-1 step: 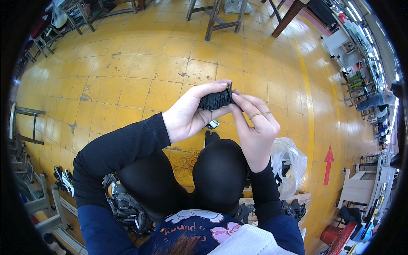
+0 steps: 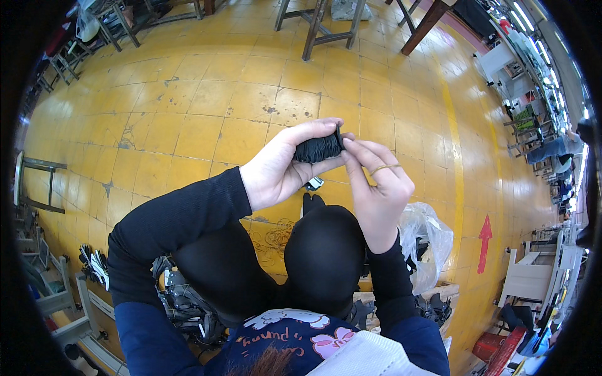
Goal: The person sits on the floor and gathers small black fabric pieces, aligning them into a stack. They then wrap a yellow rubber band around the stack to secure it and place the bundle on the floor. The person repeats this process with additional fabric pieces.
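One black bundle point(image 2: 315, 150) of thin, closely stacked layers, held in mid-air above the knees, between both hands. One left hand point(image 2: 276, 164): thumb on top, fingers beneath, closed around the bundle. One right hand point(image 2: 381, 183): thumb and forefinger pinching the bundle's right end. One thin yellow band point(image 2: 383, 168), around a finger of the right hand. Change from the frame just before: slight; a narrower, less splayed upper edge at the right end, with both hands in nearly the same place. Meaning, as a judgement: same close finger-work, same stage. Layers in the bundle: too fine to count. One clear plastic bag point(image 2: 436, 235), with dark contents, beside the right forearm. One small white-and-black object point(image 2: 315, 183), below the hands; kind unclear. One heap of dark pieces point(image 2: 188, 304), beside the left leg; number, cannot tell. One red arrow point(image 2: 485, 244), on the yellow floor point(image 2: 194, 141), toward the right.
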Demonstrator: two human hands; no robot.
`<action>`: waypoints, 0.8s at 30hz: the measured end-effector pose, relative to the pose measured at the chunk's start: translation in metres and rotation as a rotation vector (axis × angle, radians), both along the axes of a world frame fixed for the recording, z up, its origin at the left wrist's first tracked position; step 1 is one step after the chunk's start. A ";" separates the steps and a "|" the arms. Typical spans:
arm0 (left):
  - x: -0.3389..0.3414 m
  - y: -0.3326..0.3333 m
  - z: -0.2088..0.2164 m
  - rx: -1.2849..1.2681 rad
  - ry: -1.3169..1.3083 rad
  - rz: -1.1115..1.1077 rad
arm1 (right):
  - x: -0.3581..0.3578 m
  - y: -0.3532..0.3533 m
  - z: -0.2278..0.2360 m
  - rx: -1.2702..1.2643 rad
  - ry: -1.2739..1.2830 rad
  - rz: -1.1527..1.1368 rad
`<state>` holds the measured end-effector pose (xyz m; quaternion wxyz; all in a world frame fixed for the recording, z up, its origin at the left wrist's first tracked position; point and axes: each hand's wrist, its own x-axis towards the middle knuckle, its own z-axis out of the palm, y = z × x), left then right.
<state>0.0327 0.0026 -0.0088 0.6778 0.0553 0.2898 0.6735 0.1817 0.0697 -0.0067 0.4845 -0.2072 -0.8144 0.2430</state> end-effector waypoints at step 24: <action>-0.008 0.004 0.005 0.050 0.155 -0.080 | 0.006 0.024 0.011 -0.257 -0.080 0.260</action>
